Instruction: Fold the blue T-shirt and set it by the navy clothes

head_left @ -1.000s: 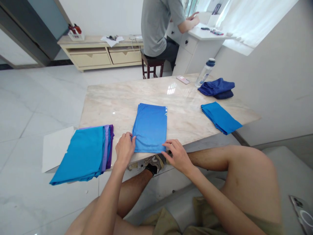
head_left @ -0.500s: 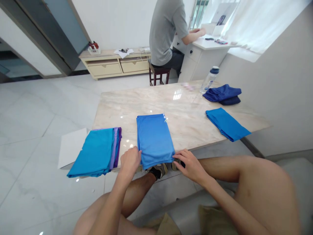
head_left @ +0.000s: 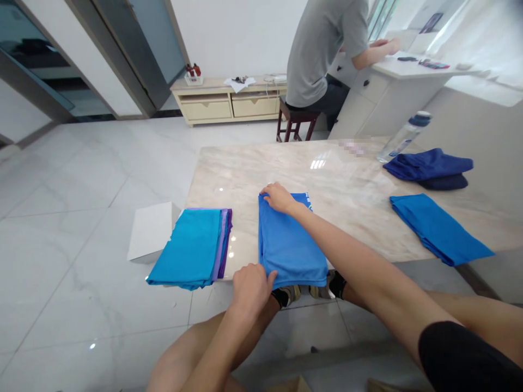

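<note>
Nearest the camera, the left hand (head_left: 251, 284) is curled at the near left corner of the folded mid-blue synthetic garment (head_left: 290, 247), its fingers bent and closed on the cloth edge where it hangs just past the near rim of the beige marble-patterned table (head_left: 245, 174). Whether the thumb lies under the fabric cannot be told. Below the table edge, dark socks and grey sneakers (head_left: 286, 295) show between the bare knees.

The folded garment lies flat as a long rectangle running away from the person, in the near middle of the tabletop. The right hand (head_left: 279, 196) reaches across it to the far left corner, palm down, fingers close together and bent onto the cloth, pressing or pinching that corner; the exact hold is hidden by the knuckles.

Just left of the garment, apart from it, rests a stack of folded cloths, turquoise on top with purple layers beneath (head_left: 194, 247), overhanging the near edge. A white flat box (head_left: 150, 231) sits beside it.

To the right, well apart, lies a folded bright blue cloth (head_left: 439, 228). Farther back is a crumpled navy blue garment (head_left: 429, 167) with a clear plastic bottle with a dark cap (head_left: 404, 137) near it.

Beyond the table, a person in a grey shirt (head_left: 322, 49) sits on a dark wooden stool (head_left: 295, 121) at a white desk (head_left: 408, 76).
</note>
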Demonstrator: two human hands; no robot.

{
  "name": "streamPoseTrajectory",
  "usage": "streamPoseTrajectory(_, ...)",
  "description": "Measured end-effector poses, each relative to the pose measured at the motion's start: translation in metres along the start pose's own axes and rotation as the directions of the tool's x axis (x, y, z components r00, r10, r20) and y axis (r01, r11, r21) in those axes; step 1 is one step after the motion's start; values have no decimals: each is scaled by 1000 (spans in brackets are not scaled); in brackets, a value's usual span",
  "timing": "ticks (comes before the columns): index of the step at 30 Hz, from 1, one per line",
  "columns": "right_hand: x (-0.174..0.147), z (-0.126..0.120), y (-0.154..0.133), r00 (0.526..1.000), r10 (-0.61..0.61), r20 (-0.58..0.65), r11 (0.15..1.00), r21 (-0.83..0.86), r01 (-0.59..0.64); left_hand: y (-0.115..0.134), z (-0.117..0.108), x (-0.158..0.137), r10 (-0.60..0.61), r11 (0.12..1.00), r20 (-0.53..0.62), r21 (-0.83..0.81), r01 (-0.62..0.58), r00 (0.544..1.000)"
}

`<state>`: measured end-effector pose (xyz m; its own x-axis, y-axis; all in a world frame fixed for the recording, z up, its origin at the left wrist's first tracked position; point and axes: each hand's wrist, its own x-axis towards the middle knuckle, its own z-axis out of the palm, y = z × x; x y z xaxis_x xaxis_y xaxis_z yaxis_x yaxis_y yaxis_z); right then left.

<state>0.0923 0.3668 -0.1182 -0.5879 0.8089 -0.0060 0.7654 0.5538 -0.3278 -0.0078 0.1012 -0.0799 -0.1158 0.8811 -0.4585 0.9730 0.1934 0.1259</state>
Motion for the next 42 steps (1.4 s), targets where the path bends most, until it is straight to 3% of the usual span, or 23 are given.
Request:
streamPoseTrajectory(4,17,9,6,996,33,82,999,-23,-32,2,1,0,49,999,111,-7,-49,993)
streamPoseTrajectory(9,15,13,12,995,67,78,997,21,-68,6,7,2,102,995,193,-31,-97,976)
streamPoseTrajectory(16,17,-5,19,994,103,46,989,103,-108,-8,-14,-11,79,996,114,-50,-74,990)
streamPoseTrajectory(21,27,-17,14,982,181,56,981,61,-184,-17,-30,-13,30,999,71,-35,-28,997)
streamPoseTrajectory(31,14,17,-8,943,324,-81,946,25,-323,-34,-13,5,15,999,88,46,-20,996)
streamPoseTrajectory(36,18,23,0,945,302,-125,952,78,-294,-36,-14,9,-5,996,99,87,-4,995)
streamPoseTrajectory(39,5,12,1,955,194,-226,972,173,-156,-40,-11,12,-58,993,-11,106,59,998)
streamPoseTrajectory(42,-56,-5,-10,864,130,-486,974,226,-20,-47,-8,20,-55,995,-260,63,74,964)
